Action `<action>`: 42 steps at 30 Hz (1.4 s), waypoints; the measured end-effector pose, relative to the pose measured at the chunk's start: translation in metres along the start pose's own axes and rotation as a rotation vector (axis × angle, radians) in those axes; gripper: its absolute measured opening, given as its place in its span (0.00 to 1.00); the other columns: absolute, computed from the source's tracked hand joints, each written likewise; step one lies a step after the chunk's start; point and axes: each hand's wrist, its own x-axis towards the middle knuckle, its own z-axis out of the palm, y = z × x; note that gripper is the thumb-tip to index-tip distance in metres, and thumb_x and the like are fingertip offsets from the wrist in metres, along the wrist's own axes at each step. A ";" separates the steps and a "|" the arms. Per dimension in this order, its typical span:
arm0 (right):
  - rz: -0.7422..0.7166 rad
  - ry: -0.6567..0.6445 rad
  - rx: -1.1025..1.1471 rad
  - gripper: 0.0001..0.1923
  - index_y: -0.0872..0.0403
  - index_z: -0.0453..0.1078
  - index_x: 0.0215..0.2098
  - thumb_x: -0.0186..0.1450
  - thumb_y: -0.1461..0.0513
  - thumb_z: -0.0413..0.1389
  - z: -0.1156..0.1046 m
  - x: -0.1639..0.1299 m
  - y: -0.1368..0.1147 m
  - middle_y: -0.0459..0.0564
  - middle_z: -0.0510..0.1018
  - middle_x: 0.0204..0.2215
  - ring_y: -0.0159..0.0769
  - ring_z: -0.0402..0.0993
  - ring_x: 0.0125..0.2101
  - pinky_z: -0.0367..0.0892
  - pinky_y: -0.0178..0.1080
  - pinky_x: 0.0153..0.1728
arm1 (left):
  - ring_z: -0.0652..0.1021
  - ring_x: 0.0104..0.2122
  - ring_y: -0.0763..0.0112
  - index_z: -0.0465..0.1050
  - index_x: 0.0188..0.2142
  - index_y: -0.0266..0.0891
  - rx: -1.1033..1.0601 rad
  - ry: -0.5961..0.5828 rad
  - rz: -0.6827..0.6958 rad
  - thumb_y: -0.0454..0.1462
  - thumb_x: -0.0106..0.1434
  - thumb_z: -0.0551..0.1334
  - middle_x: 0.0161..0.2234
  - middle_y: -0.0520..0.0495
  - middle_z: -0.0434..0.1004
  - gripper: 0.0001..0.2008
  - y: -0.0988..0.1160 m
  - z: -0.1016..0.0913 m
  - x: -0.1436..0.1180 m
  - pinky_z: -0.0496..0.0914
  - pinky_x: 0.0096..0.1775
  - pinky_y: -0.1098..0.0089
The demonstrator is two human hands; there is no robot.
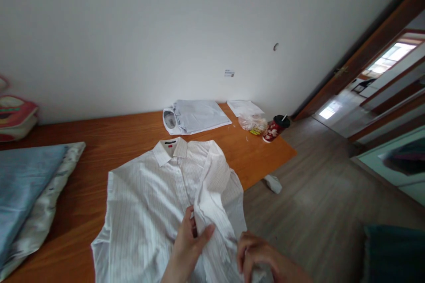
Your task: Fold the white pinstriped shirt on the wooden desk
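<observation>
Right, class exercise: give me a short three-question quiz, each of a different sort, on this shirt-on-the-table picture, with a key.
1. True or false: the left hand grips a fold of the white striped shirt.
2. Multiple choice: what lies behind that shirt, near the wall? A) a folded pale shirt B) a laptop C) a pair of shoes
3. Fill in: the red cup stands near the table's far ______ corner.

Key:
1. True; the thumb presses on the sleeve fabric.
2. A.
3. Right, beside a clear bag. The right hand holds cloth at the near edge.
</observation>
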 end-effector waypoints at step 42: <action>0.089 0.273 -1.077 0.32 0.57 0.54 0.77 0.78 0.57 0.46 -0.104 0.217 0.082 0.58 0.51 0.79 0.47 0.47 0.78 0.48 0.53 0.76 | 0.87 0.46 0.54 0.79 0.58 0.40 -0.524 0.119 -0.239 0.34 0.55 0.78 0.48 0.42 0.87 0.30 0.019 -0.079 -0.034 0.81 0.47 0.63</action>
